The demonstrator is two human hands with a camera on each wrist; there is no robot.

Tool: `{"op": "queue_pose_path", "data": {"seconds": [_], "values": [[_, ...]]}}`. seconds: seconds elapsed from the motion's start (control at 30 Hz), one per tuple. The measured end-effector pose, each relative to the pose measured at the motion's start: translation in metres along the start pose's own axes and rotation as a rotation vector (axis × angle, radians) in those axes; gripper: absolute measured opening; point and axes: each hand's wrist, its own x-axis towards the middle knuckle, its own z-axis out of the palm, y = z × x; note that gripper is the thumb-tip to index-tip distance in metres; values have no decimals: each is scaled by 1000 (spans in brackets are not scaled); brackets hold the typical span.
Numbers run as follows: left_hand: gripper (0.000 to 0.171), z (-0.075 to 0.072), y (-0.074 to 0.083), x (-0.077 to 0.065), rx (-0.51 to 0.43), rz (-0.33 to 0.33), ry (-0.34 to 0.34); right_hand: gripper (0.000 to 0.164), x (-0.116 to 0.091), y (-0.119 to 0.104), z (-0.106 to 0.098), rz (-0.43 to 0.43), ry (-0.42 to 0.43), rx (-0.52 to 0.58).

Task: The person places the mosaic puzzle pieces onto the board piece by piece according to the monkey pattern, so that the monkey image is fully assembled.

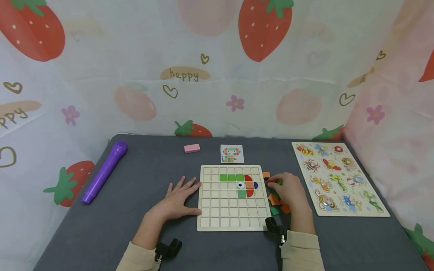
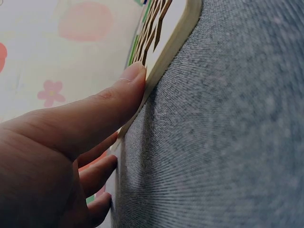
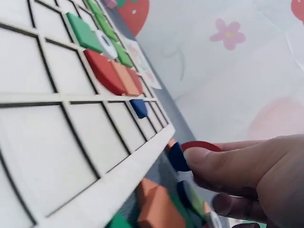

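A wooden grid board (image 1: 216,213) lies flat in the middle of the table. On its upper right squares sit several pieces: a row of green squares (image 1: 231,177), a round eye tile (image 1: 240,185), a green square below it, red rounded pieces (image 1: 249,193), an orange square (image 1: 249,185) and a blue rounded piece (image 1: 255,185). My left hand (image 1: 176,203) rests beside the board with fingers spread, its thumb against the left edge. Just off the right edge, my right hand (image 1: 289,190) pinches a red curved piece (image 3: 203,144) above a pile of loose pieces (image 3: 161,210).
Behind the board lie a small pattern card (image 1: 232,154) and a pink block (image 1: 191,148). A purple microphone-shaped stick (image 1: 105,173) lies at the left table edge. To the right is a sheet with cartoon insects and animals (image 1: 342,178). Printed cloth hangs behind the table.
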Motion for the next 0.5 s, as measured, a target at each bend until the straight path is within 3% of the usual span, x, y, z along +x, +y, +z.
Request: {"op": "queue_pose_path", "data": {"seconds": [0.27, 0.5], "values": [[95, 0, 2, 0, 11, 0, 4, 22, 0, -9, -5, -64, 49, 134], [96, 0, 1, 0, 10, 6, 8, 23, 0, -21, 0, -80, 26, 209]]}}
